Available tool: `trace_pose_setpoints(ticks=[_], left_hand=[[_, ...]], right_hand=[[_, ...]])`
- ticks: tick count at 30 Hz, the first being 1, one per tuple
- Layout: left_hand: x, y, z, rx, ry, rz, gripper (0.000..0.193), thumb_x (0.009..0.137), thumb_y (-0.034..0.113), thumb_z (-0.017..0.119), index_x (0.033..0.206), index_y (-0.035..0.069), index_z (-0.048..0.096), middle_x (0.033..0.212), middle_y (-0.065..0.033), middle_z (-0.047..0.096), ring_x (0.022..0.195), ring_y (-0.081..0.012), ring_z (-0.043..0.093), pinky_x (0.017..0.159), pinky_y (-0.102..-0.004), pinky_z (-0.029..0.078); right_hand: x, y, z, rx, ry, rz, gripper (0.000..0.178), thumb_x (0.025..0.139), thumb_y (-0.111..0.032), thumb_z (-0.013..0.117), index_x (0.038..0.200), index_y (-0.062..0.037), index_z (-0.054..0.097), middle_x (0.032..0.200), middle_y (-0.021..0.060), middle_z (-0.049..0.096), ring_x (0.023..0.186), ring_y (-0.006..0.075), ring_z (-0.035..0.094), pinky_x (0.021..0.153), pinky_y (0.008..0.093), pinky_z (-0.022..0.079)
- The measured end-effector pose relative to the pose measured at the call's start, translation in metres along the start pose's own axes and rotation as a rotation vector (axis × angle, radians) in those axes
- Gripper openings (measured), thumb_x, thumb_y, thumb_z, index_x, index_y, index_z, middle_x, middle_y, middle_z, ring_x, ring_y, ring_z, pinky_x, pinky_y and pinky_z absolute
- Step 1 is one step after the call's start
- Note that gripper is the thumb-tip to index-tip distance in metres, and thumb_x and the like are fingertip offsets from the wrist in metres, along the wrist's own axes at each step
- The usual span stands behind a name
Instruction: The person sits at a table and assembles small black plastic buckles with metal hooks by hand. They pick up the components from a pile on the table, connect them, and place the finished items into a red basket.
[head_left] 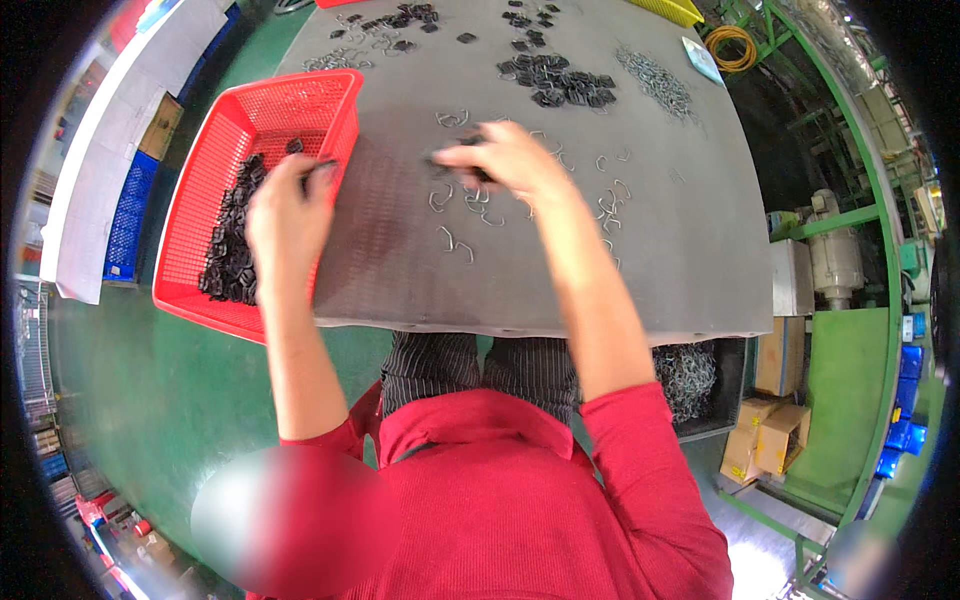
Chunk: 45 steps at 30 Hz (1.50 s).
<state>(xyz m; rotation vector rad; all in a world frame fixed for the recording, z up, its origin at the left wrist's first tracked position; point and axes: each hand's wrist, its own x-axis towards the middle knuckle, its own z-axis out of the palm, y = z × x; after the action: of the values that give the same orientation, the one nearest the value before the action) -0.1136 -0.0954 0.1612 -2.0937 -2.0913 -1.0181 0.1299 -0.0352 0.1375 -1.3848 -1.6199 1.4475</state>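
Note:
My left hand (288, 215) is over the right side of a red plastic basket (345, 125), its fingers pinched on a small dark piece at their tips. Inside the basket lies a heap of small black plastic pieces (232, 245). Above the grey table, my right hand (505, 160) is closed around dark pieces of the same look, smeared by motion. Bent metal wire hooks (475, 205) are scattered beneath and beside it. How many pieces either hand holds cannot be made out.
Farther back on the grey tabletop (400, 270) lie a pile of black pieces (560, 82) and a heap of metal hooks (655, 82). A yellow basket (670, 10) stands at the far right corner. Below the table's right front is a dark bin of metal parts (685, 385).

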Motion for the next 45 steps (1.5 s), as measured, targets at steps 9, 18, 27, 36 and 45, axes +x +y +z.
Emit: trace_pose_setpoints(ticks=[9, 18, 27, 36, 45], left_hand=[[0.007, -0.011, -0.056, 0.191, 0.424, 0.059, 0.019, 0.083, 0.013, 0.060, 0.100, 0.003, 0.061, 0.104, -0.0135, 0.060, 0.102, -0.0301, 0.055, 0.089, -0.0410, 0.042], [0.113, 0.059, 0.208, -0.245, -0.626, 0.158, 0.103, 0.060, 0.034, 0.081, 0.140, 0.006, 0.023, 0.137, -0.0221, 0.032, 0.120, -0.0379, 0.043, 0.097, -0.0423, 0.041], [0.199, 0.155, 0.360, 0.084, -0.819, 0.289, 0.115, 0.052, 0.039, 0.084, 0.143, 0.011, 0.019, 0.132, -0.0236, 0.034, 0.113, -0.0430, 0.049, 0.094, -0.0463, 0.043], [0.154, 0.138, 0.322, -0.903, -1.008, -0.135, 0.032, 0.082, 0.019, 0.066, 0.110, 0.009, 0.055, 0.094, -0.0032, 0.059, 0.083, -0.0102, 0.056, 0.069, -0.0272, 0.050], [0.141, 0.115, 0.267, -0.478, -0.839, -0.052, 0.038, 0.087, 0.037, 0.060, 0.078, 0.001, 0.066, 0.081, -0.0048, 0.063, 0.073, -0.0118, 0.060, 0.069, -0.0271, 0.047]], right_hand=[[0.067, -0.088, 0.102, -0.205, 0.139, -0.608, 0.062, 0.066, -0.031, 0.079, 0.117, -0.0065, 0.053, 0.121, 0.0196, 0.053, 0.102, 0.0293, 0.058, 0.088, 0.0376, 0.047], [0.101, 0.114, -0.195, -0.562, 0.364, 0.082, 0.098, 0.052, -0.023, 0.087, 0.135, -0.0140, 0.035, 0.131, 0.0246, 0.038, 0.120, 0.0377, 0.043, 0.101, 0.0431, 0.038], [0.166, 0.145, -0.266, -0.757, 0.233, 0.243, 0.107, 0.047, -0.024, 0.087, 0.138, -0.0144, 0.032, 0.131, 0.0217, 0.034, 0.117, 0.0373, 0.044, 0.098, 0.0395, 0.040], [0.102, 0.146, -0.227, -0.015, 0.098, 0.120, 0.032, 0.073, -0.011, 0.071, 0.103, -0.0072, 0.059, 0.078, 0.0022, 0.062, 0.066, 0.0092, 0.060, 0.054, 0.0230, 0.048], [0.016, 0.134, -0.241, 0.074, 0.273, 0.113, 0.028, 0.079, -0.009, 0.064, 0.107, -0.0059, 0.061, 0.099, 0.0033, 0.061, 0.086, 0.0123, 0.058, 0.067, 0.0284, 0.054]])
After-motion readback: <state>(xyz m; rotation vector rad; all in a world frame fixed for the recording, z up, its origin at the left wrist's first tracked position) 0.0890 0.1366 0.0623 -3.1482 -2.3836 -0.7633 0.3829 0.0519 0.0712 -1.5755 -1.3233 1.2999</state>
